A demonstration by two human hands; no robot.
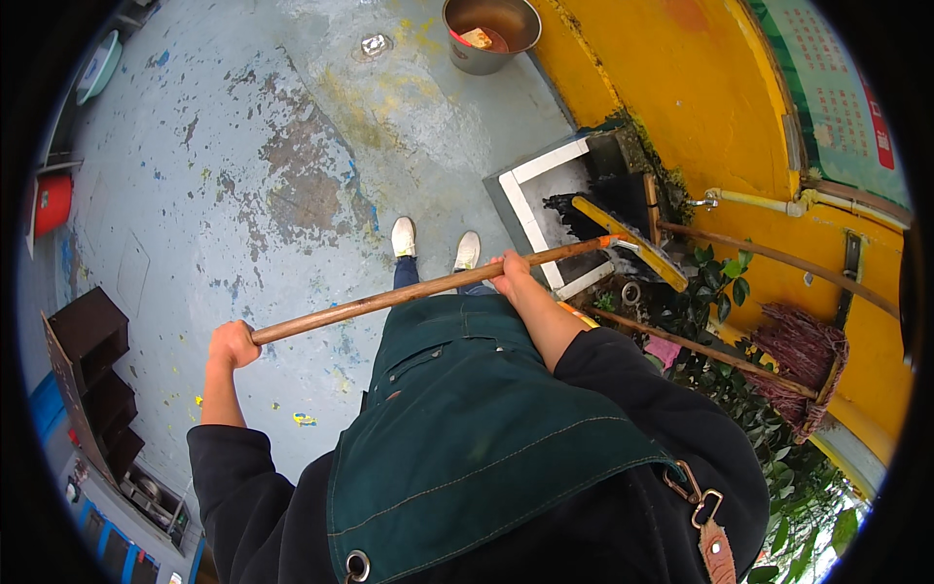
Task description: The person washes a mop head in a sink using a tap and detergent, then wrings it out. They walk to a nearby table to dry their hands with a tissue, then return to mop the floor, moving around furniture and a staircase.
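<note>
My left hand [235, 344] is closed around the end of a long wooden handle [379, 301]. Farther along the same handle, near my knees, my right hand [511, 273] grips it. At its far end the handle joins a yellow broom or squeegee head [629, 244] with an orange and metal fitting. That head is over a low sink basin [529, 212] with a white tiled rim, at the foot of the yellow wall. Dark bristles or wet dark material show beside the head; which of the two I cannot tell.
A metal bucket [478, 64] holding brownish liquid stands by the yellow wall [678, 87]. A tap [704, 202] juts out near the basin. Right of it are another wooden pole [781, 261], a reddish mop head [799, 358] and leafy plants [719, 281]. Dark shelves [102, 343] stand left.
</note>
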